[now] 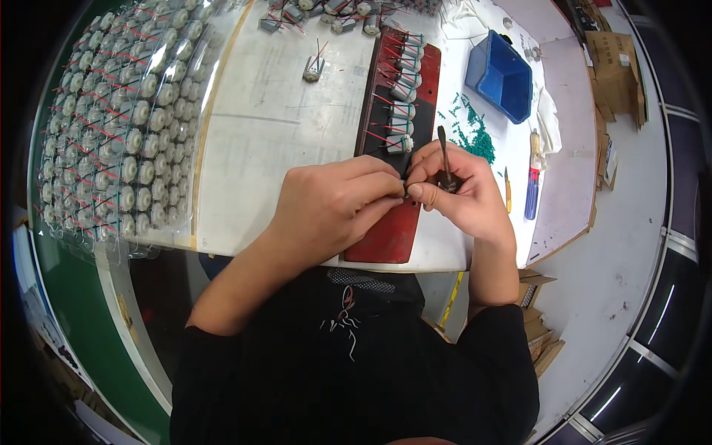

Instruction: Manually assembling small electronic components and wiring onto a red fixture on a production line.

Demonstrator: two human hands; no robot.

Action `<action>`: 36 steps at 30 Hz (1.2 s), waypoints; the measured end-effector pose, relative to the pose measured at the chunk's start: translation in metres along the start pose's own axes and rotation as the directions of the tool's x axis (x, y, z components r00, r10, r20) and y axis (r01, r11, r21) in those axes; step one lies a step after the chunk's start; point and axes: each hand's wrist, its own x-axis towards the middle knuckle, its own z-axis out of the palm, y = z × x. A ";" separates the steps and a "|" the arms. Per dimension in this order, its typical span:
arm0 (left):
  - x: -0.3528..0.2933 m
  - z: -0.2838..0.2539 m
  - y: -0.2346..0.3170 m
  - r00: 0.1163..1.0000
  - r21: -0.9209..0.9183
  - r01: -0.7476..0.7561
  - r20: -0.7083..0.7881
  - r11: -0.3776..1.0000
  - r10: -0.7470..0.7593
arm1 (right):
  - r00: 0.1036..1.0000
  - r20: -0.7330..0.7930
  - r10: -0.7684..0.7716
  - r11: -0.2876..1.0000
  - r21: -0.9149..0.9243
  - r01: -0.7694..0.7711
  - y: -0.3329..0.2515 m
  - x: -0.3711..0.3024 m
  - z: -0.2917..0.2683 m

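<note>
Over the near end of a red holder with a dark strip, my two hands meet fingertip to fingertip. My left hand is closed in a pinch; what its fingers hold is too small and hidden to name. My right hand pinches at the same spot and also keeps a dark slender metal tool in its curled fingers, pointing up and away. Just beyond my fingertips, several small motors with red wires and green pieces stand in a row along the holder.
Clear plastic trays of motors are stacked at left. Loose motors lie at the back, and a single motor nearer. On the right are green bits, a blue bin, a screwdriver and a yellow pen-shaped tool.
</note>
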 end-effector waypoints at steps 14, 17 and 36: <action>0.002 0.002 0.006 0.988 -0.045 0.155 0.011 0.987 -0.155 | 0.999 -0.029 -0.013 0.998 -0.064 0.011 0.003 0.000 0.003; 0.004 0.006 0.005 0.987 0.010 0.163 -0.003 0.987 -0.163 | 1.000 -0.027 -0.005 0.997 -0.079 0.003 0.006 -0.001 0.002; 0.005 0.005 0.006 0.984 0.101 0.164 0.050 0.981 -0.170 | 0.973 0.144 -0.182 0.517 -0.827 0.219 -0.007 -0.021 -0.013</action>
